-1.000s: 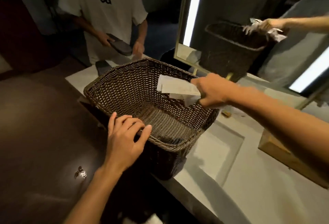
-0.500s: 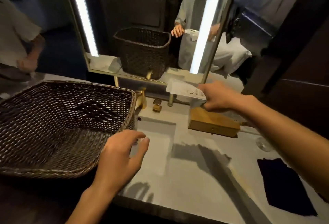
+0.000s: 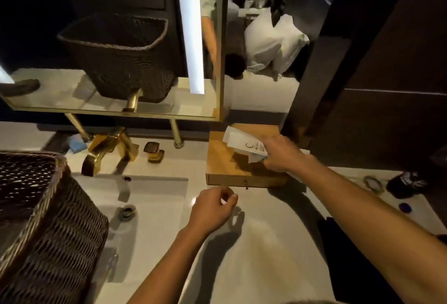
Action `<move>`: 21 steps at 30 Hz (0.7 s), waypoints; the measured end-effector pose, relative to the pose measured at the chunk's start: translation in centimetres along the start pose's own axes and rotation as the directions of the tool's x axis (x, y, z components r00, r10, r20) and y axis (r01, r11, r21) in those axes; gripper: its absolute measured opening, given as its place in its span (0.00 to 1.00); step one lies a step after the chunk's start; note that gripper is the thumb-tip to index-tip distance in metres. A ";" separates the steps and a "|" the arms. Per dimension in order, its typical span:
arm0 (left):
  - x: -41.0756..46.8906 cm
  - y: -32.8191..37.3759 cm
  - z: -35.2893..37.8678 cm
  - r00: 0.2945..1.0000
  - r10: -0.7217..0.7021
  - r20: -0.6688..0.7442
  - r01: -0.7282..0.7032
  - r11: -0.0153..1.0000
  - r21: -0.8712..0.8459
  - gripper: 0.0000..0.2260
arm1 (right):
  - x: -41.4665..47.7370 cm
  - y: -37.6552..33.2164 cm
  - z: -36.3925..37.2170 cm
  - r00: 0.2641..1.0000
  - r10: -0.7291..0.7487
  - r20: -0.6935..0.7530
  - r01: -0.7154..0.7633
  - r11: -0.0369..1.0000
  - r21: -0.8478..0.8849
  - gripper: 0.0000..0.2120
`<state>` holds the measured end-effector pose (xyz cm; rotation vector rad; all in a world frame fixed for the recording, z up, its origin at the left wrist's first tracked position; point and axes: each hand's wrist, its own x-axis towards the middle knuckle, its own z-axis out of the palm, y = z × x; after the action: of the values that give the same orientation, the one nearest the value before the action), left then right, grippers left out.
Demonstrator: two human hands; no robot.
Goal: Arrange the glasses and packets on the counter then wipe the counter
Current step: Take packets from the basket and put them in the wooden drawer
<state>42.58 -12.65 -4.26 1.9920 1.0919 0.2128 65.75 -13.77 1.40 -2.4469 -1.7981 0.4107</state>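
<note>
The right hand [image 3: 280, 153] grips a few white paper packets [image 3: 244, 145] and holds them over a low wooden box [image 3: 232, 170] at the back of the pale desk [image 3: 266, 243]. The left hand [image 3: 212, 209] hovers above the desk in front of the box, fingers loosely curled, holding nothing. Left of it lie a sunken sink [image 3: 154, 204], a gold tap [image 3: 106, 149] and a dark wicker basket [image 3: 43, 226].

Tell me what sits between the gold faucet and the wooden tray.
In the head view, a small square-capped amber bottle and a gold mirror post stand between gold faucet and wooden tray.
</note>
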 end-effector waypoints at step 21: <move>11.0 0.3 9.6 0.858 -0.489 0.158 0.456 0.582 -0.673 0.14 | 8.9 3.9 10.1 0.956 -0.110 -0.273 0.129 0.990 0.050 0.35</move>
<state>54.22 -10.06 -12.68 0.9728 1.2930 0.3237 69.20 -7.57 -10.68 -2.2083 -1.7720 0.1180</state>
